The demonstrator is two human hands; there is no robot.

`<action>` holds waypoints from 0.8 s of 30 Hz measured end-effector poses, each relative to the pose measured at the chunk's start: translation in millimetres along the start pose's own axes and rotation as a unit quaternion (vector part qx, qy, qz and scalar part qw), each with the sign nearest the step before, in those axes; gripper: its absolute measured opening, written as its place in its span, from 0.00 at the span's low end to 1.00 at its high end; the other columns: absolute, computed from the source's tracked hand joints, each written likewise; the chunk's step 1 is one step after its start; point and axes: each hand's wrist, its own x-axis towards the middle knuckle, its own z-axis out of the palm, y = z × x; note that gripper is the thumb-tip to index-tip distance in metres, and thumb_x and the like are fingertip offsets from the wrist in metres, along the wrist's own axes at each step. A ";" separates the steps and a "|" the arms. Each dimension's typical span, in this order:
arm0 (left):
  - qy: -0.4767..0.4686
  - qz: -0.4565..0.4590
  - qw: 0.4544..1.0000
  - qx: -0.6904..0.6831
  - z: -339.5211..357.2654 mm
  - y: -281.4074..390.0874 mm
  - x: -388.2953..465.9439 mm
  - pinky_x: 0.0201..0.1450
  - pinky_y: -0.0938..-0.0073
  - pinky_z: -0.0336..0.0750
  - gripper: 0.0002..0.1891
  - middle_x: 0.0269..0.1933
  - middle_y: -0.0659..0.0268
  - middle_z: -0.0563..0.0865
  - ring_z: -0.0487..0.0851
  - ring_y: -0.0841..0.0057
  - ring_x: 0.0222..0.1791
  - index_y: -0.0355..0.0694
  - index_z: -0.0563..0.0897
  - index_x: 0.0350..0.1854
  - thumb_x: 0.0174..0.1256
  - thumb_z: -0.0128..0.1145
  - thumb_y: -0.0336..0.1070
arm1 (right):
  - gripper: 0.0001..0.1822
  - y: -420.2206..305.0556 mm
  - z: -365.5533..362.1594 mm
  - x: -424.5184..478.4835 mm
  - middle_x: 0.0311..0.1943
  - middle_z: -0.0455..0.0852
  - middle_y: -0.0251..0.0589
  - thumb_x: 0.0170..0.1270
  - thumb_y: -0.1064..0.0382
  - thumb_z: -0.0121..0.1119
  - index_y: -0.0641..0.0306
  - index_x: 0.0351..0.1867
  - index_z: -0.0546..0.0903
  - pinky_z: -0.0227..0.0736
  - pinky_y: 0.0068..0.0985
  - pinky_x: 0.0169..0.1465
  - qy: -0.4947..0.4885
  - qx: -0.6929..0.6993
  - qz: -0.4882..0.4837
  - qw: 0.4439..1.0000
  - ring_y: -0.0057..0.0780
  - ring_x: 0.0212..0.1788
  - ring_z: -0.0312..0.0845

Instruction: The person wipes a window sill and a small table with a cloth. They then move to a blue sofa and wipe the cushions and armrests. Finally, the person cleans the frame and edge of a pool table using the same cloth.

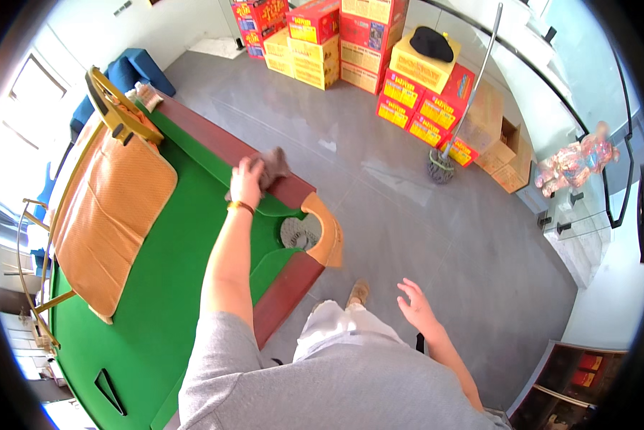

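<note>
My left hand (pixel 246 183) presses a brown cloth (pixel 275 164) against the reddish-brown wooden rail (pixel 295 192) of a pool table. The cloth bunches out past my fingers, over the rail and the green cushion. A bracelet circles that wrist. Just nearer to me is the table's corner pocket (pixel 299 232), edged by a tan curved corner piece (pixel 327 228). My right hand (pixel 417 307) hangs over the grey floor beside my body, fingers apart, holding nothing.
On the green felt (pixel 155 279) lie a gold-framed folding chair with an orange pad (pixel 120 209) and a black triangle rack (pixel 110 392). Stacked cartons (pixel 362 48) line the far wall. A mop (pixel 441 165) leans against them. Glass railing and a shiny figurine (pixel 577 161) stand right.
</note>
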 end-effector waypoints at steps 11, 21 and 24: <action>-0.034 -0.052 0.976 -0.208 22.4 90.4 -45.1 0.65 0.51 0.70 0.27 0.62 0.47 0.76 0.73 0.44 0.60 0.45 0.82 0.58 0.50 0.58 0.22 | 0.20 -2.6 5.5 30.0 0.70 0.69 0.48 0.69 0.62 0.57 0.61 0.61 0.77 0.71 0.35 0.66 -0.044 0.031 -0.059 0.997 0.46 0.67 0.71; -0.247 0.087 0.941 -0.213 -81.2 192.3 -165.4 0.64 0.55 0.73 0.25 0.65 0.54 0.72 0.72 0.50 0.62 0.48 0.84 0.56 0.52 0.62 0.26 | 0.19 -50.2 43.1 37.9 0.69 0.71 0.50 0.68 0.64 0.58 0.62 0.59 0.78 0.74 0.34 0.63 -0.073 -0.007 -0.113 0.991 0.46 0.62 0.76; -0.300 0.074 0.928 -0.207 -114.0 170.6 -215.6 0.62 0.57 0.75 0.23 0.66 0.57 0.72 0.73 0.51 0.62 0.50 0.84 0.54 0.53 0.63 0.30 | 0.19 -55.0 52.3 27.9 0.68 0.71 0.50 0.67 0.64 0.59 0.63 0.59 0.79 0.74 0.35 0.62 -0.065 -0.010 -0.103 0.993 0.45 0.61 0.78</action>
